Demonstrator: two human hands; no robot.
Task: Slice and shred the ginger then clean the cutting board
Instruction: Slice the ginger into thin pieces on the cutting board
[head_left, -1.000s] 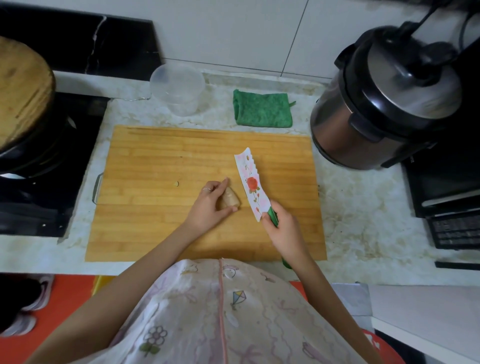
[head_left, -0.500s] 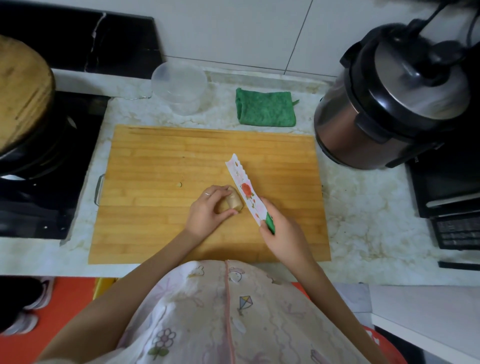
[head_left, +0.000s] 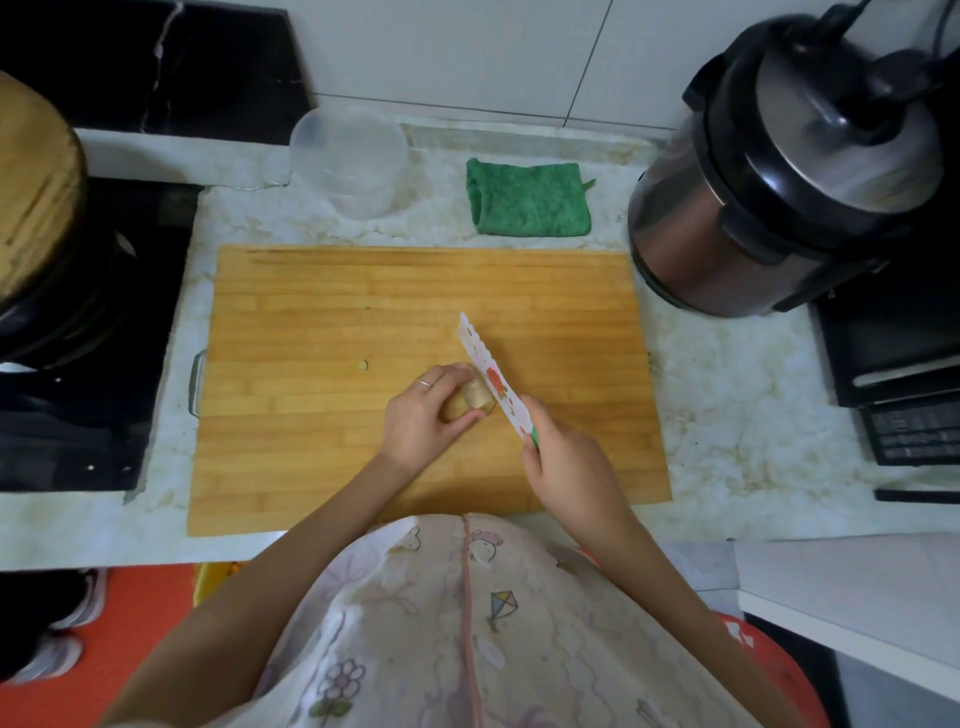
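Step in hand, as I judge it: slicing, at or near its start. The ginger (head_left: 475, 400) lies on the cutting board (head_left: 363, 312), right of centre and toward the near edge, with its pale flat end turned to the right. My left hand (head_left: 423, 415) grips it, thumb on the near side and fingers curled over the far side, leaving only the right end of the piece exposed. My right hand (head_left: 566, 462) is wrapped round the green handle of the knife (head_left: 493, 384); the patterned blade runs diagonally away from me and sits against the exposed end of the ginger. I cannot tell whether the edge has entered the piece or only rests on it. No slices show on the board; the single small round scrap (head_left: 365, 365) lies well apart to the left. Shredding and board cleaning are therefore not yet done. The next move calls for a straight downward press of the blade, taking a thin slice off the exposed end. The left fingertips sit close to the blade and should stay tucked back from it. The piece is short and rounded, so I expect it to roll unless it is held firmly against the board. A folded green cloth (head_left: 527, 197) lies on the countertop (head_left: 727, 405) just beyond the board's far edge, within reach for the cleaning step.
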